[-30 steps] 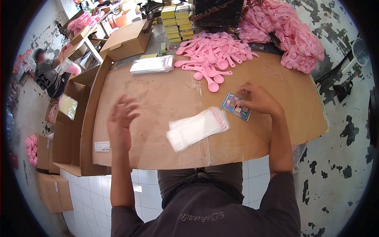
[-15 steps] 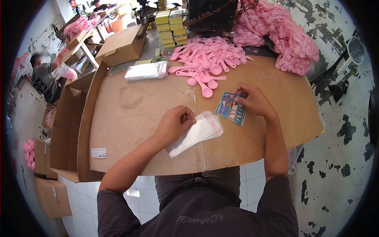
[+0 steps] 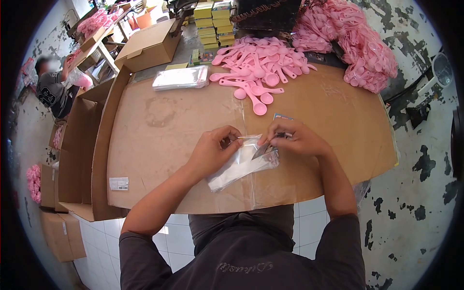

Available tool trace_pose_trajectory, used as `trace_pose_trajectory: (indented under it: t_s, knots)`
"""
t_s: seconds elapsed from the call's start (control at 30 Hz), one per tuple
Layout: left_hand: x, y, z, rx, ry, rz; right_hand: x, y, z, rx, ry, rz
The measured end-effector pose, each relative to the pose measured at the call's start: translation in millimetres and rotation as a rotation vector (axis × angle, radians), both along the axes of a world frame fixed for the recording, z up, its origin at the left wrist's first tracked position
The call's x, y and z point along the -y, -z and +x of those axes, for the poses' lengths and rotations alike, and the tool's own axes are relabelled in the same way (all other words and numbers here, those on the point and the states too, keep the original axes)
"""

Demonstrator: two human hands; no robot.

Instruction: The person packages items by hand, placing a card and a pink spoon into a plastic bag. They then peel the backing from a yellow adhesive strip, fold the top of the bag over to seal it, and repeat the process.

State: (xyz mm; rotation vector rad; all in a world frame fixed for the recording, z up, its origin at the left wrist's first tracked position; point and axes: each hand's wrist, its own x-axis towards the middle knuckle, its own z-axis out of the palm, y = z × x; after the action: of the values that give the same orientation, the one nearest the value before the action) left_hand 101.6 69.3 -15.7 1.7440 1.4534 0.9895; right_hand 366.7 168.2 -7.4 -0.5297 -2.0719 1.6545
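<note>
Directions are given from the middle of the cardboard tabletop (image 3: 159,159), with twelve o'clock at its far edge. At nine o'clock an open carton (image 3: 79,159) is set against the edge; just inside that edge, at eight o'clock, a barcode label (image 3: 119,183) is seen. At eleven o'clock a bundle of clear sleeves (image 3: 181,77) is laid with its long axis close to nine-to-three.

Near the centre, the edge of a single clear sleeve (image 3: 249,145) is pinched by the left hand (image 3: 212,151), thumb and fingertips brought together on it. Below is spread a loose sleeve stack (image 3: 234,175), its long axis run from eight to two o'clock. At twelve o'clock pink measuring spoons (image 3: 263,60) are heaped; the nearest is pointed bowl-first toward six, its handle toward eleven.

A thin dark-faced card (image 3: 263,151) is clamped between thumb and fingers of the right hand (image 3: 296,139). It is tilted over the stack, its lower end pointed between seven and eight o'clock; whether the sleeve has been entered cannot be told. Just past that hand a blue-edged card (image 3: 282,116) is partly hidden. At one o'clock bagged pink spoons (image 3: 369,63) are piled.
</note>
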Motion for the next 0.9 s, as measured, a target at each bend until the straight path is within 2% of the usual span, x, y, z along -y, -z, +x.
trace_pose_trajectory:
  t_s: [0.07, 0.13, 0.17, 0.27, 0.33, 0.37, 0.43, 0.53, 0.63, 0.73, 0.83, 0.9]
  knots:
    - [-1.2, 2.7, -2.5, 0.087, 0.006, -0.023, 2.5, 1.3, -6.8, 0.105, 0.008, 0.152]
    - [-1.6, 9.8, -4.7, 0.127, -0.018, 0.079, 3.3, -1.7, -7.9, 0.206, 0.058, 0.355]
    - [-1.7, 11.8, -5.1, 0.148, -0.029, 0.13, 4.4, -3.6, -8.1, 0.217, 0.072, 0.368]
    - [-1.9, 1.0, -7.7, 0.598, 0.0, 0.033, 6.4, -7.6, -8.1, 0.229, 0.111, 0.421]
    - [0.3, -13.3, -7.9, 0.65, 0.004, -0.053, 5.5, -5.9, -8.0, 0.212, 0.127, 0.471]
    - [1.4, -17.3, -8.3, 0.676, 0.003, -0.097, 3.6, -4.6, -7.2, 0.208, 0.131, 0.405]
    - [0.9, -14.6, -7.9, 0.698, 0.033, -0.139, -1.2, -5.3, -5.8, 0.203, 0.136, 0.271]
    - [0.6, -8.2, -7.1, 0.69, 0.073, -0.145, 2.2, -15.5, -9.8, 0.013, 0.334, 0.064]
    - [2.3, -8.0, -4.0, 0.665, 0.102, -0.154, 5.3, -25.7, -15.4, -0.159, 0.458, 0.055]
    - [5.8, -10.3, -0.6, 0.633, 0.112, -0.137, 9.1, -22.6, -18.9, -0.108, 0.438, 0.167]
    - [8.9, -15.4, 0.7, 0.599, 0.149, -0.141, 12.8, -43.2, -18.8, 0.103, 0.23, 0.669]
    - [10.6, -15.8, 1.9, 0.566, 0.185, -0.139, 15.7, -45.0, -24.0, 0.121, 0.178, 0.668]
